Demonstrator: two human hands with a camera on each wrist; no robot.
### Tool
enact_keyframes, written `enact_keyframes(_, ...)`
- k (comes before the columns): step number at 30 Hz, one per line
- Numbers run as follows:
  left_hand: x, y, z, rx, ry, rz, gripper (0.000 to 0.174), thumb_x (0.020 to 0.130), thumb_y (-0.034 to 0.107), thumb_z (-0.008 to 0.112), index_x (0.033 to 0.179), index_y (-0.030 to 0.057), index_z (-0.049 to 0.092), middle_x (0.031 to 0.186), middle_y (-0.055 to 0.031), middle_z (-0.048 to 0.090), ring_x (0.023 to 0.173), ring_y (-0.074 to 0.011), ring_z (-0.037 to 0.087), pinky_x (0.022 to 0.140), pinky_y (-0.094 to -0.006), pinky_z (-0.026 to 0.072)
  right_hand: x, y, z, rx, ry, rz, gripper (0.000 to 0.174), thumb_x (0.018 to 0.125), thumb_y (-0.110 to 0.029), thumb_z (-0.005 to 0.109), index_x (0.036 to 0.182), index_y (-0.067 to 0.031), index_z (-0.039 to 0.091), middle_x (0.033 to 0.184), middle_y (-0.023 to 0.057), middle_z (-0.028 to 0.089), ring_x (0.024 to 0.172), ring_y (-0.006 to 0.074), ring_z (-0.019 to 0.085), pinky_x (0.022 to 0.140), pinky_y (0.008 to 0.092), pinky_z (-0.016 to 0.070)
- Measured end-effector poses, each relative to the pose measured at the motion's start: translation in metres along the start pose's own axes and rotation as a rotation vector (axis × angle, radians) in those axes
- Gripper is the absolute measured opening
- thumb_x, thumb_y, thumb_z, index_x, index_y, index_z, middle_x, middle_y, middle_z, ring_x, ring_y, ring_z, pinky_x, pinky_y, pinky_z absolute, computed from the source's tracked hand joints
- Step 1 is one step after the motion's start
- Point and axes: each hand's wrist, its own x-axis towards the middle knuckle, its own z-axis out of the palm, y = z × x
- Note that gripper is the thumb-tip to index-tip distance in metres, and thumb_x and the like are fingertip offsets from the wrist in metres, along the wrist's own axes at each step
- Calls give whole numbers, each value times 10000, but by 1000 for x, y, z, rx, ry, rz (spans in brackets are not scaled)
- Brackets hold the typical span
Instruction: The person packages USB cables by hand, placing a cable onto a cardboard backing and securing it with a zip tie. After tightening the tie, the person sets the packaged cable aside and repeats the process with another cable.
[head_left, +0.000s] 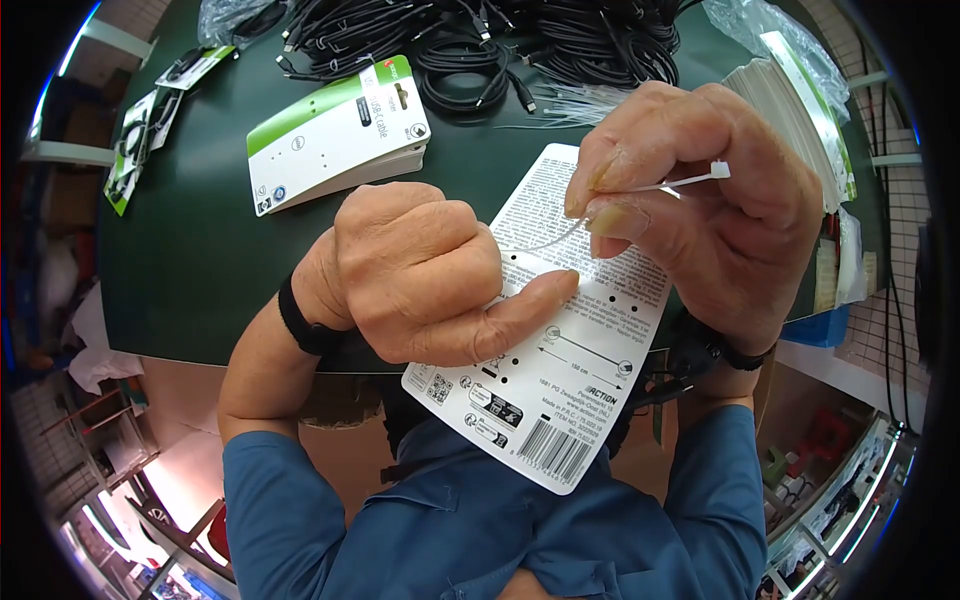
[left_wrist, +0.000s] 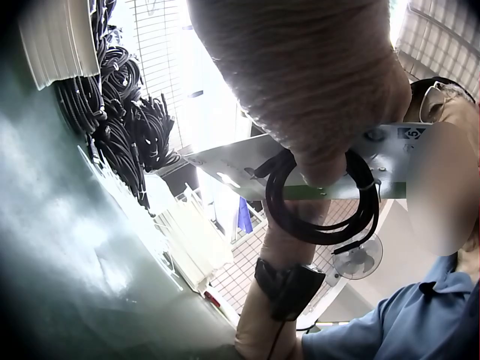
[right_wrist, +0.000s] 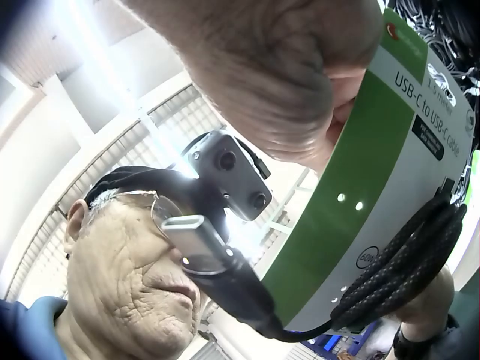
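A printed card (head_left: 590, 300) is held back side up between the hands in the head view. Against its green and white front (right_wrist: 352, 172) lies a coiled black cable (right_wrist: 405, 262), its USB-C plug (right_wrist: 199, 240) sticking out in the right wrist view; the coil (left_wrist: 277, 195) also shows in the left wrist view. My right hand (head_left: 710, 190) pinches a thin white cable tie (head_left: 690, 182) between thumb and forefinger, its head pointing right. My left hand (head_left: 430, 280) has its fingers curled at the card's left edge, where the tie's tail runs; what they grip underneath is hidden.
A stack of cards (head_left: 340, 140) lies on the green table (head_left: 180, 270). Bundled black cables (head_left: 470, 70) and loose white ties (head_left: 575, 103) are at the back. Another card stack (head_left: 790, 110) stands at the right, and packed cards (head_left: 150, 130) lie at the far left.
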Motion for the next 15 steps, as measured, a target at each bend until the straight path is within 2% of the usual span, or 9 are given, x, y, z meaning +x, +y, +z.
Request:
enact_keyframes(6,0,1,-1,-9,-18,-17,516,709,216,802,1211,118,741,691,63,347,535,-64,396,459,-249,266,0,0,-1,-21,-30,25,170,823,69,785,939,41,664,856,136,676,767,227,703,595,289,545)
enact_keyframes(11,0,2,0,-5,-17,-23,525,694,226,800,1204,114,737,695,58,364,540,-69,403,462,-252,271,4,1,-6,-123,-146,18,165,792,65,803,910,34,692,849,135,700,776,214,710,623,293,556)
enact_keyframes(15,0,1,1,11,-6,-11,515,685,229,794,1185,114,740,713,49,437,555,-76,437,469,-249,282,6,1,-8,-186,-273,43,157,755,60,818,867,27,713,828,134,712,766,204,713,642,295,557)
